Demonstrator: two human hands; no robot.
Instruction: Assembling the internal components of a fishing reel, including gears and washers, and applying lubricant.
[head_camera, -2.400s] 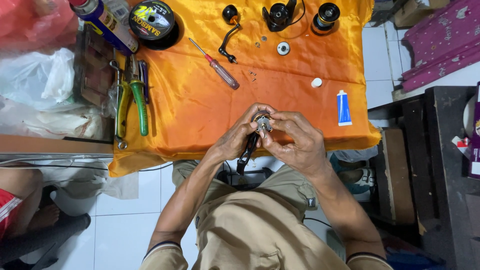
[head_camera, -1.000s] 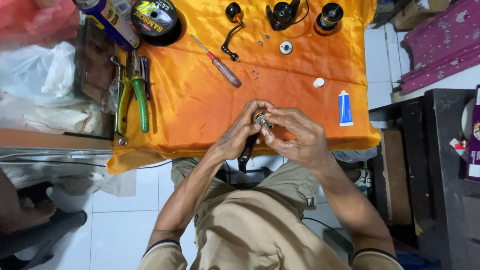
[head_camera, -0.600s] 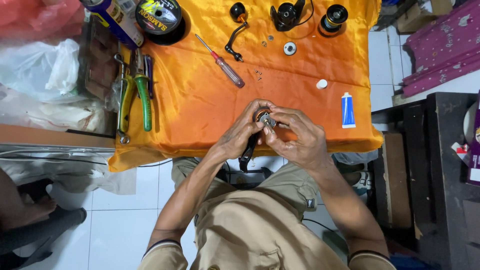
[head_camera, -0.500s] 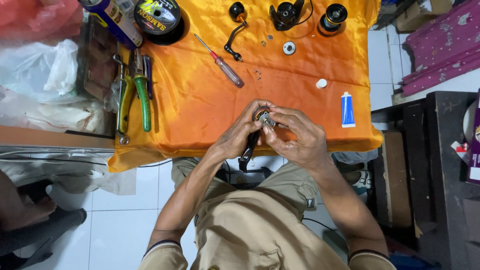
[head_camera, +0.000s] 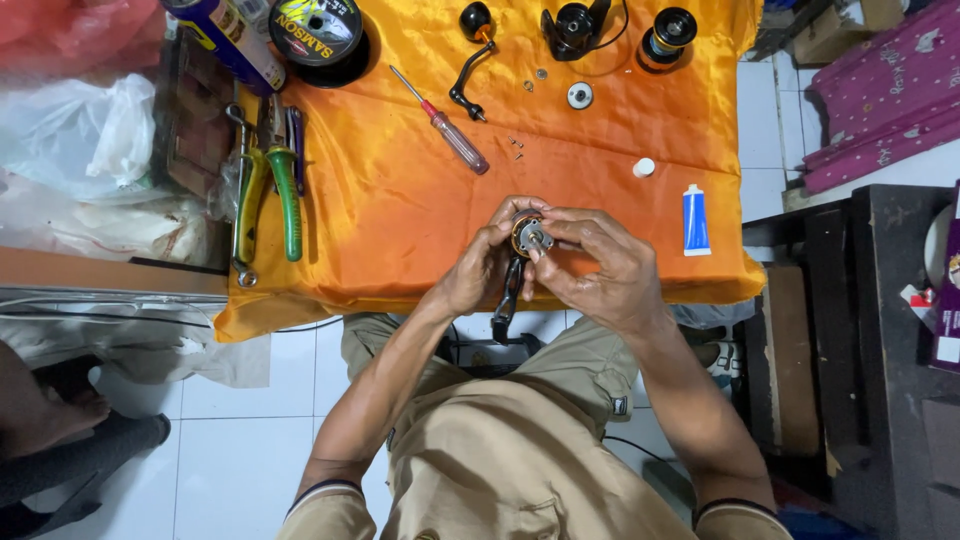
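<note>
Both hands, left hand (head_camera: 478, 272) and right hand (head_camera: 600, 268), clamp my reel body (head_camera: 527, 238) at the counter's (head_camera: 400, 200) near edge, mid-reassembly; I judge fingertip seating comes next.

Small home repair workshop: counter under orange cloth (head_camera: 400, 230), pliers (head_camera: 268, 190) and screwdriver (head_camera: 445, 125) left, fishing-reel parts (head_camera: 580, 25) far, small blue tube (head_camera: 695, 220) right, white tiled floor (head_camera: 230, 440) near.
</note>
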